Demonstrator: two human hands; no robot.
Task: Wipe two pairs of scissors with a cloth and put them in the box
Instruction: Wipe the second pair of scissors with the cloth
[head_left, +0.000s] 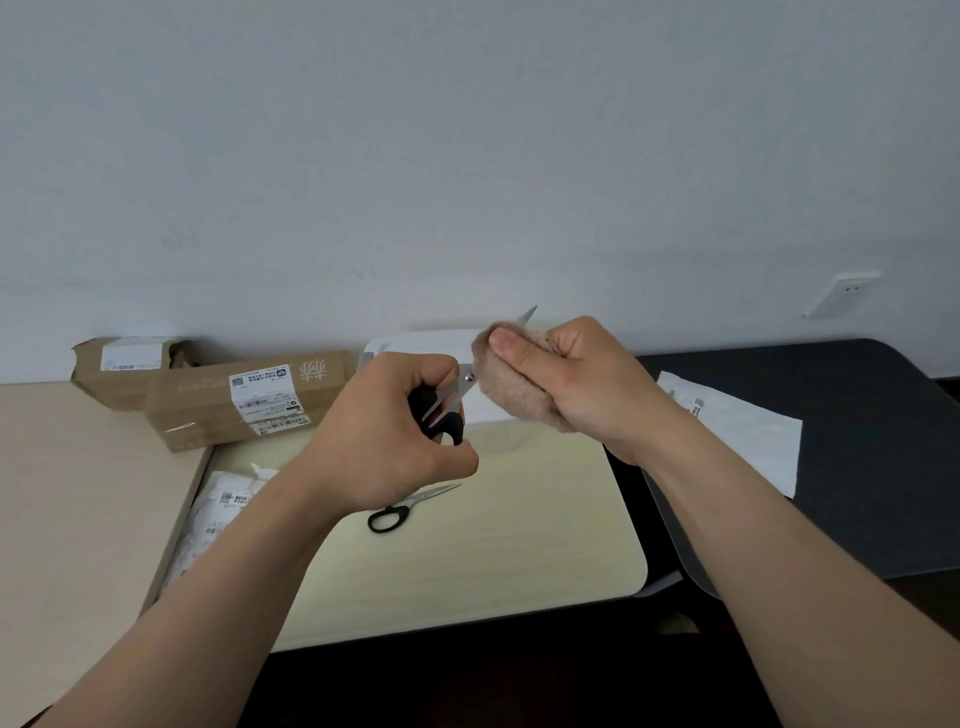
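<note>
White box (415, 345) stands behind loose scissors (410, 506) on the table (519, 561).

A plain pale wall (467, 156) faces me, a white socket (844, 293) low at its right. Nearer, a cream tabletop (493, 551) sits between a wooden table (78, 493) left and a black table (872, 467) right.

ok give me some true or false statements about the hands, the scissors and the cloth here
1. The left hand grips the black-handled scissors. True.
2. The right hand holds nothing. False: it holds a beige cloth round the blades.
3. A second pair of scissors lies on the pale table. True.
4. Both pairs are in the white box. False: one is held, the other lies on the table.
</note>
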